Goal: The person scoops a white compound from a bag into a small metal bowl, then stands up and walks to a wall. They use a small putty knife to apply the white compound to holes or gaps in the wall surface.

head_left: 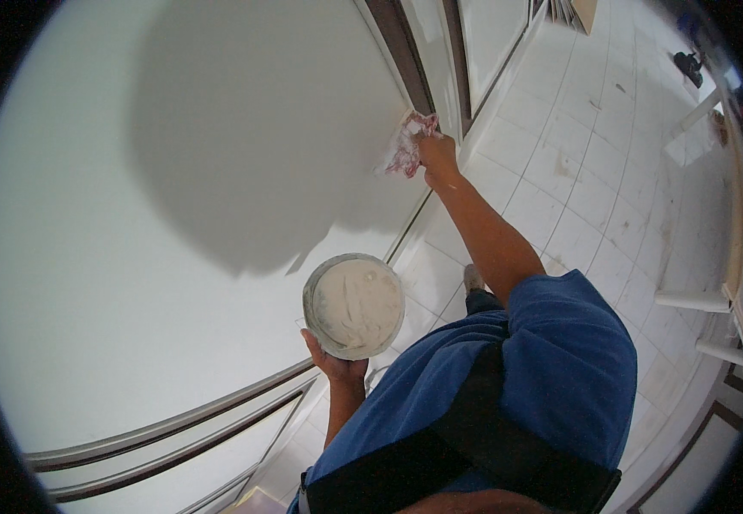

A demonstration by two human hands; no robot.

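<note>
My left hand [337, 367] supports a round grey tub [309, 307] from its near side, thumb up along the wall. Inside the tub is a beige, powdery or pasty material [359, 301] with uneven streaks on top. My right arm stretches forward, and its hand [440, 158] is closed around a crumpled cloth [405, 149], white with reddish-pink patches. The cloth is at the far right edge of a broad white panel [243, 343], next to a dark strip. Whether it presses on the surface I cannot tell.
White floor tiles [590, 184] with dirty marks stretch along the right. A wooden-edged piece with white legs [694, 300] lies at the far right. Dark trim strips [174, 428] border the panel's near side. Flat boards [573, 13] lean at the top.
</note>
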